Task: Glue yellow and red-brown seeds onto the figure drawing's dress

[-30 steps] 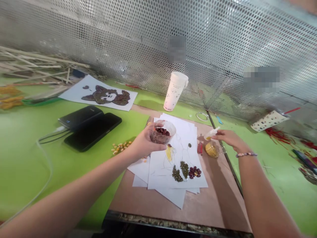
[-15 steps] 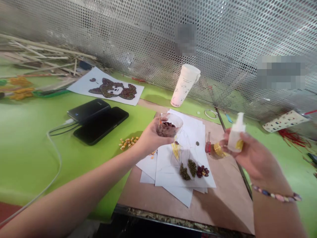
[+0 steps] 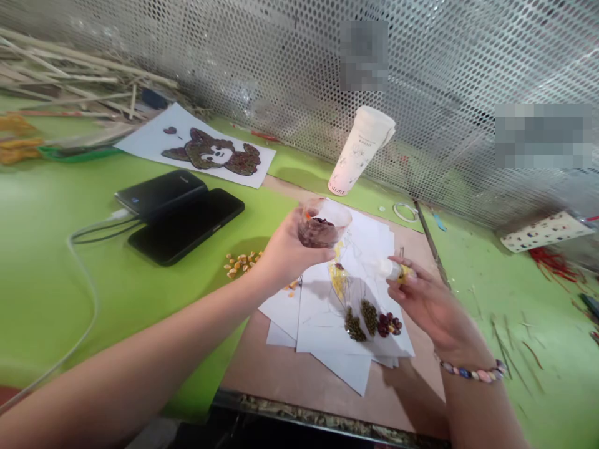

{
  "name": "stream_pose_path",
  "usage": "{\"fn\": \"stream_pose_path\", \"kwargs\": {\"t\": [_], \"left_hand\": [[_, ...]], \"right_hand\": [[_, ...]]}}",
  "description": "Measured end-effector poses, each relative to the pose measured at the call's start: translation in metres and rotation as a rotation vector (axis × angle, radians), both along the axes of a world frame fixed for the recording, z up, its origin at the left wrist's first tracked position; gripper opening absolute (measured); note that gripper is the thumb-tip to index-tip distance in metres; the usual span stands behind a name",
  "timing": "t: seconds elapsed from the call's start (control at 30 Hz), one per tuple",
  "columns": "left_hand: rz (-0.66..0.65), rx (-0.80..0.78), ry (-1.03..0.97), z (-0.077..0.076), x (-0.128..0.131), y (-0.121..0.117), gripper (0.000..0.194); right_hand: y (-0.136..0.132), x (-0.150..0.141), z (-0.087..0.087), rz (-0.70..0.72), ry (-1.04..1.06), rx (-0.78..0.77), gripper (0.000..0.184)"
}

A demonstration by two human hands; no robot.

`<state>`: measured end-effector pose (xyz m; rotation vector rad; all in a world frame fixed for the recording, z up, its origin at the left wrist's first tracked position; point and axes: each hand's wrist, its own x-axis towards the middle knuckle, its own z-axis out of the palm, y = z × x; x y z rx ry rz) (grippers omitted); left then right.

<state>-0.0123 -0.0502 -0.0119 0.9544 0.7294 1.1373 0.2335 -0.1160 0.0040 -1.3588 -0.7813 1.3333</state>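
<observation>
My left hand point(image 3: 292, 252) is wrapped round a clear plastic cup point(image 3: 327, 234) with dark red beans in it, held above the paper. In my right hand point(image 3: 428, 302) is a small white glue bottle point(image 3: 397, 272) with a yellow label, tipped so its nozzle points left over the sheet. Beneath both lies a white drawing sheet point(image 3: 322, 330) with pencil lines and a yellow patch point(image 3: 337, 280). Green beans form two leaf shapes point(image 3: 362, 321) on it, beside a flower of dark red beans point(image 3: 390, 325).
Corn kernels point(image 3: 241, 263) lie left of the papers. A phone point(image 3: 187, 227) and a cabled power bank point(image 3: 161, 194) are further left. Behind stand a white paper cup point(image 3: 360, 153) and a perforated metal screen point(image 3: 262, 68). A bean picture point(image 3: 210, 153) and sticks point(image 3: 84, 81) lie back left.
My right hand picked up the glue bottle from the right of the sheet, raised it upright, then brought it left and tipped it over the paper. My left hand keeps holding the cup.
</observation>
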Motion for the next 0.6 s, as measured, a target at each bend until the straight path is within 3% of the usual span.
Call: {"fn": "stream_pose_path", "kwargs": {"t": [0.17,0.4,0.6], "left_hand": [[0.026,-0.159,0.04,0.007,0.002,0.0,0.054],[-0.01,-0.117,0.059,-0.007,0.001,0.004,0.055],[0.063,-0.066,0.208,-0.019,0.0,0.005,0.062]], "right_hand": [[-0.001,0.005,-0.016,-0.043,-0.027,0.033,0.047],[-0.011,0.003,-0.025,0.049,-0.197,0.081,0.034],[-0.013,-0.011,-0.035,0.019,-0.418,0.212,0.03]]}}
